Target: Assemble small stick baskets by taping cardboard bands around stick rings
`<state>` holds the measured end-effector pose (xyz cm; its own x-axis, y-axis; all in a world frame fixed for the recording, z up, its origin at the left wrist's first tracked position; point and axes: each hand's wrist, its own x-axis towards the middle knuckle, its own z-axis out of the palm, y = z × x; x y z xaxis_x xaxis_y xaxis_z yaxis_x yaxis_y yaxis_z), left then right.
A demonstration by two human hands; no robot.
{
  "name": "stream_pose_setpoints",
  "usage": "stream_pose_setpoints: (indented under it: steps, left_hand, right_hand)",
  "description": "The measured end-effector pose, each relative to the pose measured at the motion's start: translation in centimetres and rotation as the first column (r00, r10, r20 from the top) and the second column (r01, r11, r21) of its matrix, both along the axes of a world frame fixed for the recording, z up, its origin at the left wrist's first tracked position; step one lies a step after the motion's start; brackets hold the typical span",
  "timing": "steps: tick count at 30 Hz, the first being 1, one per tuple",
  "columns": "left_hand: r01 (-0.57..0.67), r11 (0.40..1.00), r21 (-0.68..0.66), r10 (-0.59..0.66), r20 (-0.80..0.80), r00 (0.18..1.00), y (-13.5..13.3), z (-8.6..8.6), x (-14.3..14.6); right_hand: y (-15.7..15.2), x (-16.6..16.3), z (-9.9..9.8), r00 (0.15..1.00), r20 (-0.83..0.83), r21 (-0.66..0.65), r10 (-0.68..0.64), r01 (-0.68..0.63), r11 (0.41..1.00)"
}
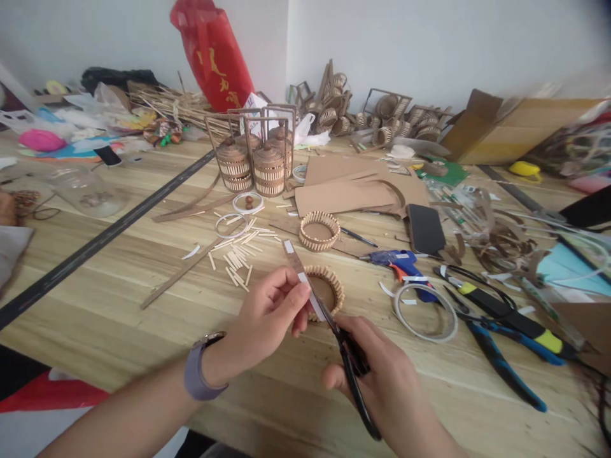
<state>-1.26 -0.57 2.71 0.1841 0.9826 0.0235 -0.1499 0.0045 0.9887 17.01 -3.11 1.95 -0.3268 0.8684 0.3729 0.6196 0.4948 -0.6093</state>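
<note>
Between thumb and fingers, my left hand (274,308) pinches a narrow brown cardboard strip (293,254) with white pieces stuck along it. A pair of black-handled scissors (351,369) is in my right hand (389,375), the blades lying along the strip's near end. Whether the blades are cutting cannot be made out. Just behind my hands sits a round tray edged with short wooden sticks (338,289), partly hidden by the strip and fingers. A second stick-edged ring (319,230) stands a little farther back.
Loose pale sticks (238,257) lie left of the rings. To the right are a blue glue gun (396,259), a tape roll (451,318), pliers (506,366) and a black phone (426,229). Lidded stick baskets (270,168) stand behind, near cardboard sheets (338,197).
</note>
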Motion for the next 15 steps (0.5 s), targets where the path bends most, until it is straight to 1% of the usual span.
stream_pose_setpoints:
  steps: [9,15]
  left_hand:
    - [0.062,0.998,0.014,-0.062,0.008,0.998,-0.25,-0.25,0.18]
    - [0.076,0.997,0.001,-0.076,0.018,0.997,-0.28,-0.43,0.16]
  right_hand:
    - [0.07,0.31,-0.03,0.999,0.032,0.011,0.005,-0.006,1.000]
    - [0.06,0.22,0.03,0.999,0.041,0.080,0.002,-0.006,0.997]
